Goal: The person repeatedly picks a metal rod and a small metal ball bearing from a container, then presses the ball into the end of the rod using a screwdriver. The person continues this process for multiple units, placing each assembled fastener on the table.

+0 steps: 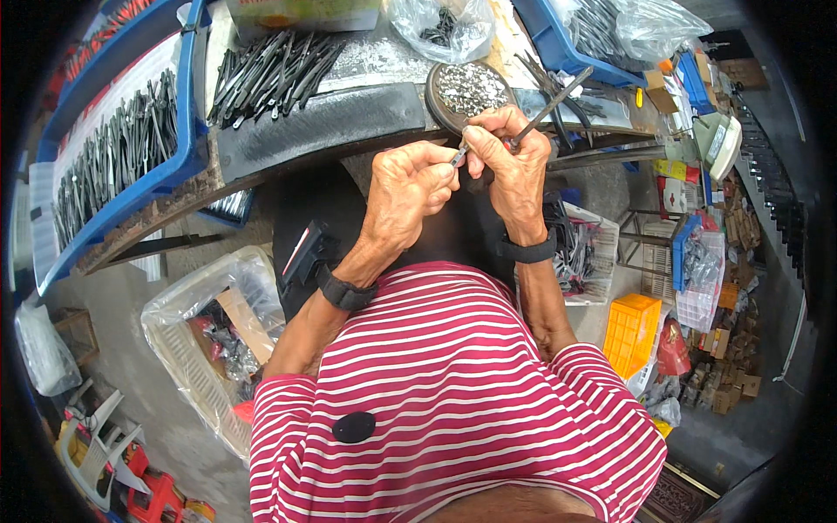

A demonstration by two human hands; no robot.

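My left hand (408, 193) is closed, thumb and forefinger pinching a small silvery metal piece (459, 156) in front of my body. Close beside it, my right hand (514, 170) is closed too, its thumb and forefinger meeting at the same small piece. From the right hand's fingers a long, dark, slender strip (558, 100) sticks out toward the upper right. A bit of red shows near its base, too small to name. Just beyond the fingertips, a round brown dish (435, 106) full of small shiny metal parts (471, 85) sits at the bench edge.
Dark slender strips (270, 77) lie heaped on the bench (323, 118), beside a blue bin (185, 96) of similar strips. A clear plastic bag (440, 30) stands behind the dish. Lined crates (196, 331) flank my legs. A yellow crate (631, 336) stands at the right.
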